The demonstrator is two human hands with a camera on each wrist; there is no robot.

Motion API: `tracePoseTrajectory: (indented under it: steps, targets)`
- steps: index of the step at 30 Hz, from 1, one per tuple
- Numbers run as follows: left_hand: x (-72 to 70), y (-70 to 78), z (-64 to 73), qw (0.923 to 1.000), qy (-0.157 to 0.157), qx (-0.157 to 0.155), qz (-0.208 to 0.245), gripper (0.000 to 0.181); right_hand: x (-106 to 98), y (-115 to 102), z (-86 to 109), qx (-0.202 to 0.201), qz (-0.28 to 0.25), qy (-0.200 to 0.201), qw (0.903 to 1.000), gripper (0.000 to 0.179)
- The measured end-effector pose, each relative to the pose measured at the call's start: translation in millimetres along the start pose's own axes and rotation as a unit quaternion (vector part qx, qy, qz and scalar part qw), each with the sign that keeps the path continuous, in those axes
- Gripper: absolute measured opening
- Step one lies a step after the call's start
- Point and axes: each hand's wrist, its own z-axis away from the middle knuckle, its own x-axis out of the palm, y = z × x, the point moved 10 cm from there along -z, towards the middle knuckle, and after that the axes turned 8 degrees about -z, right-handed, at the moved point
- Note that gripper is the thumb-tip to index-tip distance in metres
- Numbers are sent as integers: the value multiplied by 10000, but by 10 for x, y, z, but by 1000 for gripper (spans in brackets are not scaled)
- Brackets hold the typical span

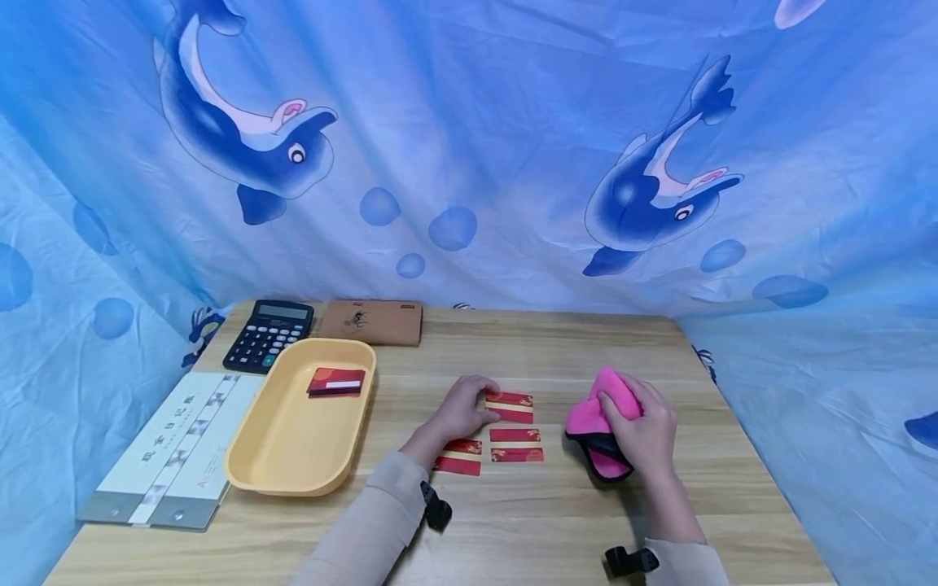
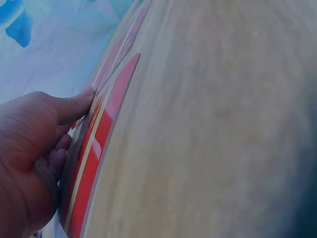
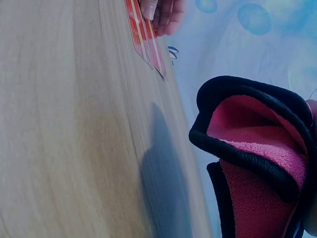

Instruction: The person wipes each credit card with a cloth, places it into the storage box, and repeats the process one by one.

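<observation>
Three red cards with gold bands lie flat on the wooden table. My left hand (image 1: pixel 462 409) has its thumb and a finger at opposite edges of the upper red card (image 1: pixel 515 408). Just below are the lower right card (image 1: pixel 516 446) and the lower left card (image 1: pixel 460 461), the latter partly behind the hand. To the right, my right hand (image 1: pixel 650 427) grips a bunched pink cloth with black edging (image 1: pixel 586 417). In the right wrist view, the pink cloth (image 3: pixel 257 134) is folded over on itself, above the table.
On the left, a yellow tray (image 1: pixel 274 435) has red cards (image 1: pixel 337 382) in it. Beside it lie a white-covered ledger (image 1: pixel 139 456) and a black calculator (image 1: pixel 269 335). A brown wallet (image 1: pixel 388 323) lies at the back edge. A blue dolphin-print curtain (image 1: pixel 498 163) hangs behind the table.
</observation>
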Motion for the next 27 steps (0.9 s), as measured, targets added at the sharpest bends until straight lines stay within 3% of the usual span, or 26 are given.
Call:
tracePoseTrajectory:
  steps: [7,11,14,21,24,27]
  targets:
    - [-33,0,69,9998,123,60,158,45,21,-18,23,-58,-30,-11,10000,42]
    - [-97,-10,110,9988,348,78,328,64,44,-54,24,-175,-107,-13,9998,42]
    - [-137,-51,135,9972,531,-60,527,69,63,-82,28,-250,-146,-43,9996,42]
    - [-270,-105,189,9895,1065,-189,963,29,79,-91,35,-314,-153,-46,9994,43]
    - [-355,-157,215,9838,1313,-474,1126,17,86,-106,38,-357,-184,-65,9992,43]
    - [-394,-197,228,9753,1280,-861,1583,11,94,-128,36,-366,-213,-89,9991,43]
